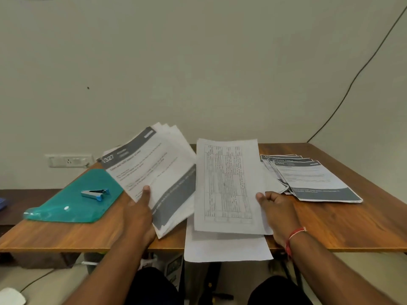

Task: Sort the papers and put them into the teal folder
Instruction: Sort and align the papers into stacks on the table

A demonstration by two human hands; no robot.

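fingers point(272, 197) of right hand point(278, 209) curled, pinching a table-printed sheet point(226, 183) by its edge, 12 o'clock. left hand point(141, 212) grips a raised fan of papers point(154, 170), thumb on top, 11 o'clock. teal folder point(66, 205) flat on table point(330, 227), 9 o'clock, staple remover point(95, 193) on it. fanned pile point(317, 181) at 2 o'clock.

Brown wood-grain table point(330, 223), teal folder point(66, 205) lying flat towards its left end, fanned pile of grey-banded papers point(319, 183) on the right side, plain white sheets point(226, 247) in the middle, overhanging the table's near edge
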